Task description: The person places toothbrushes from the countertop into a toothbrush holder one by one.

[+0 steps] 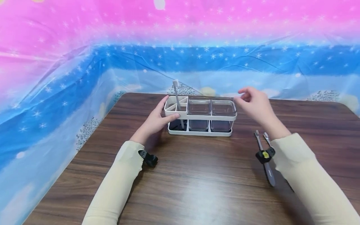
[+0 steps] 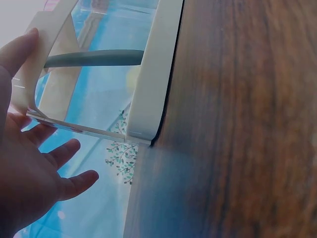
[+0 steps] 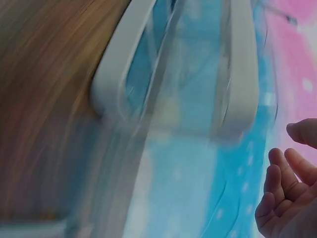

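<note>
A white toothbrush holder with two tiers stands toward the back of the table. My left hand grips its left end by the upper rim, thumb in front and fingers around the far side; the lower fingers spread free in the left wrist view. One grey toothbrush stands upright in the divided left section, its bristles up. Two clear cups sit in the other slots. Just past the holder's right end, my right hand is raised with loosely bent fingers and nothing between them.
Two more toothbrushes lie on the brown wooden table at the right, partly hidden under my right wrist and its camera. A pink and blue patterned cloth hangs behind the table and along its left side.
</note>
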Tool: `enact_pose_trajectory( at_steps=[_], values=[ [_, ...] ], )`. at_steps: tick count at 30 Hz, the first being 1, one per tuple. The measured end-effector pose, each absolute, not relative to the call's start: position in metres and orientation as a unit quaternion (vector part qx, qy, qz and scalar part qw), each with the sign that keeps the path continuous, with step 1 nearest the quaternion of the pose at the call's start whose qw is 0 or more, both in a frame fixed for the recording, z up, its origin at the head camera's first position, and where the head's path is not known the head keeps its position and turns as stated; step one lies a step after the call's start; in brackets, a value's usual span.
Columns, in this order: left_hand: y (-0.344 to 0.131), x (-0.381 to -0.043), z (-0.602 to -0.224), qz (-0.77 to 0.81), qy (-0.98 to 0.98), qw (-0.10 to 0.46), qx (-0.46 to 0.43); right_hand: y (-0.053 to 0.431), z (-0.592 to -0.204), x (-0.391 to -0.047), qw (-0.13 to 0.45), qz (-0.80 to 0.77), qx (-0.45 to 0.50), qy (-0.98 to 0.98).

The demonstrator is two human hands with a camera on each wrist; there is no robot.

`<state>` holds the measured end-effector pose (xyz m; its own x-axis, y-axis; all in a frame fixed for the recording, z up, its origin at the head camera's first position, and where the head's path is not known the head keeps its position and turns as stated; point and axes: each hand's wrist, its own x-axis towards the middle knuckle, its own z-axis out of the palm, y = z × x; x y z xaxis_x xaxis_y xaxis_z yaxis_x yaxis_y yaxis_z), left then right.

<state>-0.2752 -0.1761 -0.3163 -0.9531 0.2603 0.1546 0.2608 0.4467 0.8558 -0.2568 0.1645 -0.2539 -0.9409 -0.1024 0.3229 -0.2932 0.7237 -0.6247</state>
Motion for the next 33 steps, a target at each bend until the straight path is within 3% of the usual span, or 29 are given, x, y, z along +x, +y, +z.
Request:
enact_pose_trajectory(
  at_steps=[16, 33],
  values=[
    [-0.177, -0.275, -0.314, -0.505, -0.849, -0.001, -0.158, 0.264, -0.287, -0.216, 0.083, 0.270, 0.055, -0.958],
    [-0.175, -0.275, -0.316, -0.490, -0.857, 0.001, -0.159, 0.284, -0.318, -0.198, -0.070, 0.217, 0.078, -0.970]
  ],
)
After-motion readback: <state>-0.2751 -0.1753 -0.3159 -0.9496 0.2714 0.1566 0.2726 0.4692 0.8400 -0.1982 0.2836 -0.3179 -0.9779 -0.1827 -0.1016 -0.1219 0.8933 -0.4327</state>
